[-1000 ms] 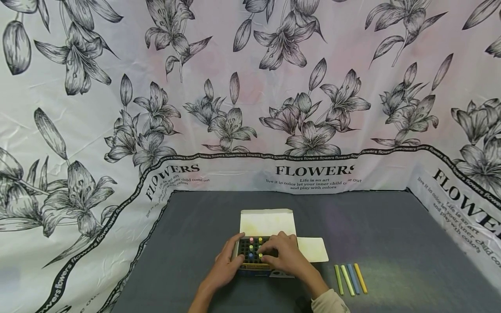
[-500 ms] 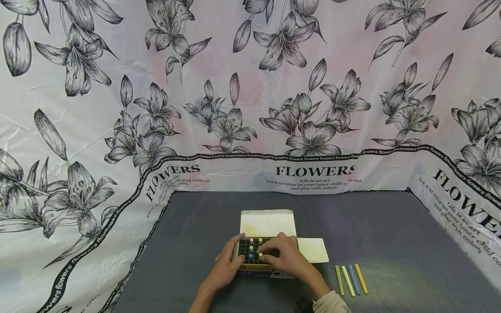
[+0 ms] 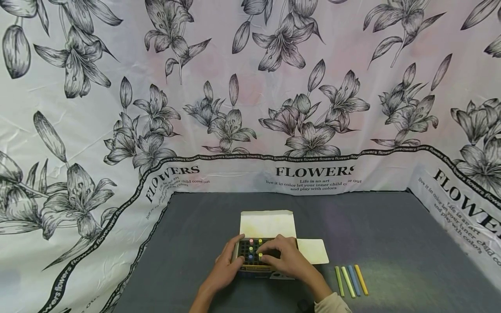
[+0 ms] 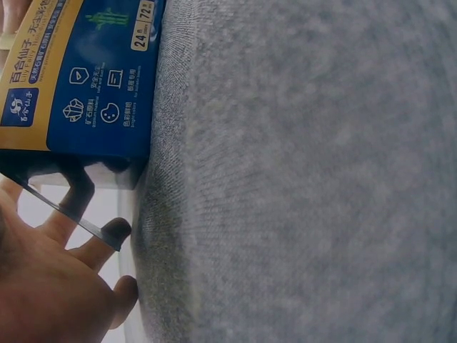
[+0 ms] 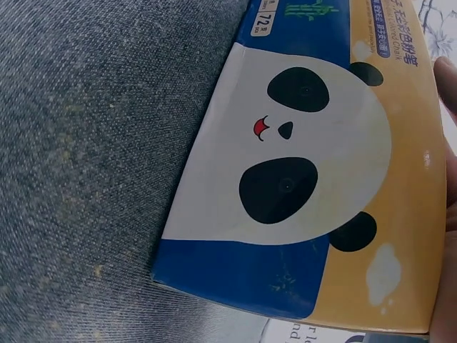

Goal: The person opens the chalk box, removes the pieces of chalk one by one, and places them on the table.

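An open chalk box with a panda on its front stands on the dark table, its black grid holding several upright chalk sticks. My left hand grips the box's left end, thumb at the front corner and a finger at the back. In the left wrist view, fingers of that hand spread along the box's end. Over the grid, my right hand pinches a yellow chalk stick between thumb and index finger. Pink and blue chalk stand to its left. The right hand covers the grid's right part.
Right of the box, a green, a pale yellow, a blue and an orange-yellow chalk stick lie side by side. The box's white lid lies back, and a side flap sticks out right. Flower-printed cloth surrounds the table.
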The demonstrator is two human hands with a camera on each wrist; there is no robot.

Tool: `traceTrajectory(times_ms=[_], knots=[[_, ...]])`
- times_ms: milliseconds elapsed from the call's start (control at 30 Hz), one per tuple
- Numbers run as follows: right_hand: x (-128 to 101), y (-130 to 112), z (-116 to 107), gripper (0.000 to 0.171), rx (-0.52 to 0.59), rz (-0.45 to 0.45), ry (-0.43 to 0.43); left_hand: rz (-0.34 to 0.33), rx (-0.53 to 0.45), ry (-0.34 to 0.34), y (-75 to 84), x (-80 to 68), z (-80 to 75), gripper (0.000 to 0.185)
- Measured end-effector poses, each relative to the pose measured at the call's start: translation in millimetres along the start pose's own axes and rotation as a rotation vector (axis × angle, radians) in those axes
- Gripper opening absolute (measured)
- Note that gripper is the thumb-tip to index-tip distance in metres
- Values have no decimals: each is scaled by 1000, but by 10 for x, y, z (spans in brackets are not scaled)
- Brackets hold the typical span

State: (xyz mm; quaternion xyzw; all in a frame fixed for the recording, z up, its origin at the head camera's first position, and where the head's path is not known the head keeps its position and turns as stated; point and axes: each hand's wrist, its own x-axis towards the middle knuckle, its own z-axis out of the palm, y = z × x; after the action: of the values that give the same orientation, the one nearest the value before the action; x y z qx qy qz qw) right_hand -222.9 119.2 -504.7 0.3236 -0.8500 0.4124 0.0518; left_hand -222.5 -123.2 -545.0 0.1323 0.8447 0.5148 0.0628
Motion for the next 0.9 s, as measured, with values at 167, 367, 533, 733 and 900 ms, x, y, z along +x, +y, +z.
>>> traceTrajectory(times_ms=[167, 367, 533, 733, 900], knots=[[0, 0, 3, 17, 60, -27, -4, -14, -18, -11, 8, -9, -12, 62], [-5, -4, 4, 20, 104, -35, 14, -4, -35, -16, 2, -14, -29, 62], [-14, -22, 4, 22, 121, -54, 83, -4, -35, -12, -2, -10, -27, 62], [-10, -53, -7, 22, 103, -57, 212, -8, -19, 7, 6, -11, -11, 62], [-11, -66, -49, 22, 77, -6, 323, -11, 9, 19, 8, -3, -9, 62]])
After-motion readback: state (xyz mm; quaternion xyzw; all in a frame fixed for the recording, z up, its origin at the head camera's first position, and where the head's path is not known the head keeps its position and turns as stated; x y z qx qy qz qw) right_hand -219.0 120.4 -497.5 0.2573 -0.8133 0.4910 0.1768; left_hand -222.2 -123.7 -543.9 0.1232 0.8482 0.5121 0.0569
